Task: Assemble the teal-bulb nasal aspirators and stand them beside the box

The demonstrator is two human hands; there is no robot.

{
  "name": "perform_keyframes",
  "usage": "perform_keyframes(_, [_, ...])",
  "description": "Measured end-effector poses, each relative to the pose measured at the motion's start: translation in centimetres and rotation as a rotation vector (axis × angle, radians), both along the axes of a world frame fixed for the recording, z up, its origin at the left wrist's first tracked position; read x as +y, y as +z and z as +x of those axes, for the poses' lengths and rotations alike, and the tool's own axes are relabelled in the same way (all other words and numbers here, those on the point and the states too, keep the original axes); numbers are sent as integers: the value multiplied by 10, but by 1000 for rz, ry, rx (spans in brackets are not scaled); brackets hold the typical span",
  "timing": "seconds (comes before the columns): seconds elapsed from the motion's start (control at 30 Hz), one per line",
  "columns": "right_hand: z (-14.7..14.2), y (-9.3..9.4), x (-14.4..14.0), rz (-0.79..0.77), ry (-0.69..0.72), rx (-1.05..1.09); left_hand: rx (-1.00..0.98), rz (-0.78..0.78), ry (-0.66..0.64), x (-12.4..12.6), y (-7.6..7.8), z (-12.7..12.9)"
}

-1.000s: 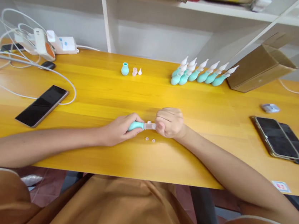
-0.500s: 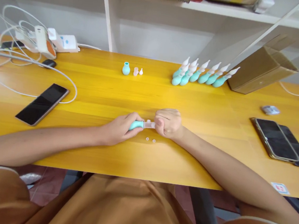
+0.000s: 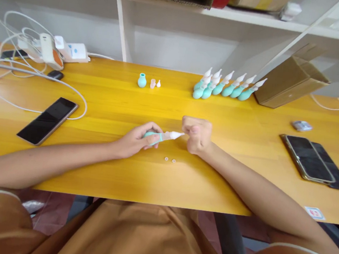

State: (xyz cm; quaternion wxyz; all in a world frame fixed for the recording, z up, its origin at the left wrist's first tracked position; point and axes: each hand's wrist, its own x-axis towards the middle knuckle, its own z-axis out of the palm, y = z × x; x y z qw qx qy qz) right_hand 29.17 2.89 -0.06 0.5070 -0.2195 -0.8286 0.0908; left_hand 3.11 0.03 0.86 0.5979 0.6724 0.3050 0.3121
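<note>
My left hand is wrapped round the teal bulb of a nasal aspirator, which points right and slightly up. Its clear middle piece and white tapered tip stick out past my fingers. My right hand is a closed fist right at the tip's end; nothing shows in it, and I cannot tell whether it touches the tip. On the table below lie two small pale rings. Farther back stand a loose teal bulb, a clear pinkish cup piece and a small white tip.
Several assembled aspirators stand at the back right beside a cardboard box. A phone and tangled white cables lie left. Two dark phones and a small wrapped packet are right. Shelves rise behind.
My right hand has moved right and up, off the aspirator's tip, so the white tip now shows. My left hand has shifted slightly left, tilting the aspirator upward.
</note>
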Motion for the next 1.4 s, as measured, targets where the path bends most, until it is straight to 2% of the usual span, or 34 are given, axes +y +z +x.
perform_keyframes(0.07, [7, 8, 2, -27, 7, 74, -198, -294, -19, 7, -1, 2])
perform_keyframes(0.13, [15, 20, 2, -36, 56, 33, -295, -500, -30, 13, -1, 3])
perform_keyframes(0.27, [27, 45, -3, 22, 151, -279, -276, -662, -67, 20, 1, 1])
perform_keyframes(0.4, [24, 49, -9, 177, 125, -490, -189, -689, -78, 22, 3, -2])
perform_keyframes(0.53, [15, 43, -14, 356, 103, -534, -173, -680, -4, 20, 2, -1])
perform_keyframes(0.6, [11, 40, -16, 371, 84, -509, -179, -670, 22, 19, 2, 0])
perform_keyframes(0.9, [-5, 34, -26, 14, 141, -195, -142, -620, -63, 19, -1, 2])
perform_keyframes(1.07, [-12, 44, -29, -48, 91, -171, -176, -582, -106, 17, -7, 3])
perform_keyframes(1.17, [1, 68, -23, -87, 3, -185, -250, -575, -75, 16, -12, 5])
perform_keyframes(1.23, [21, 90, -12, -102, -123, -232, -286, -555, -46, 16, -15, 6])
perform_keyframes(1.33, [60, 120, 15, -13, -436, -335, -287, -519, -62, 16, -18, 6])
perform_keyframes(1.4, [87, 130, 39, 6, -641, -436, -266, -511, -100, 16, -19, 6])
